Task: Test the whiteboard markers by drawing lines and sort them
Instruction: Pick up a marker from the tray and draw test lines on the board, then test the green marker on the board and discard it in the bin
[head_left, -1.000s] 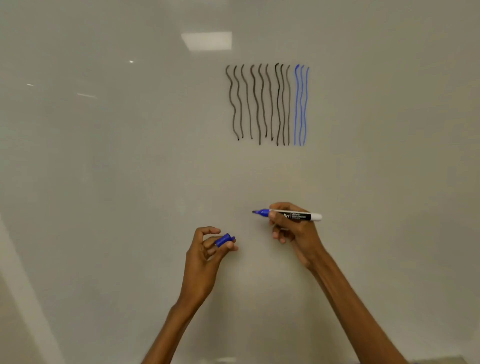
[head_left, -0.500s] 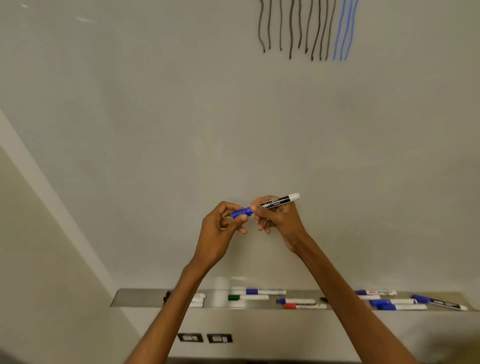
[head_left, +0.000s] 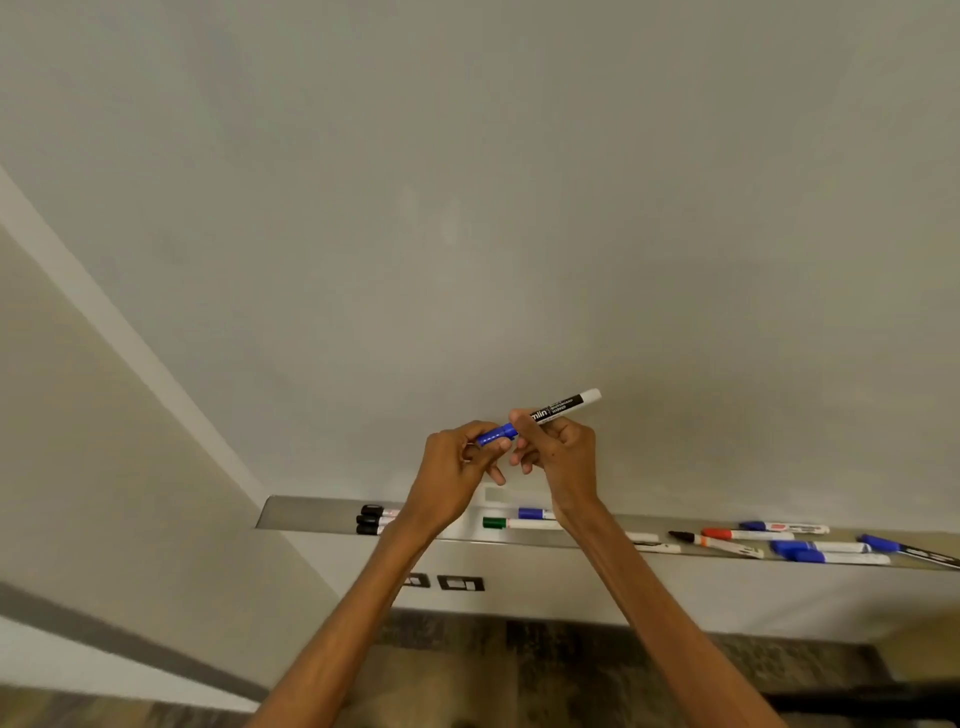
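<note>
Blue plastic marks the cap (head_left: 496, 434), which your left hand (head_left: 449, 480) pinches between thumb and curled fingers. Your right hand (head_left: 561, 460) grips the marker (head_left: 565, 405) around its forward part, with the fingers wrapped on the barrel. The barrel is white with a black label band. It slopes up to the right, and its white tail end is clear of the hand. The cap lies in line with the barrel and meets it at your right fingertips. Those fingertips cover the joint, so you cannot tell whether the cap is fully seated. Both hands are close together in front of the lower part of the whiteboard (head_left: 519, 218), above the tray (head_left: 304, 513).

The metal tray runs along the bottom edge of the board. At its left end lie three black-capped markers (head_left: 372, 519), side by side and partly behind your left wrist. Between your forearms lie a green-capped marker (head_left: 511, 523) and, just behind it, a blue-capped marker (head_left: 535, 514). To the right of your right forearm lie a red-capped marker (head_left: 748, 534), an uncapped marker with an orange collar (head_left: 719, 545), and several blue-capped markers (head_left: 826, 547). Two dark wall plates (head_left: 460, 583) sit on the wall below the tray.
</note>
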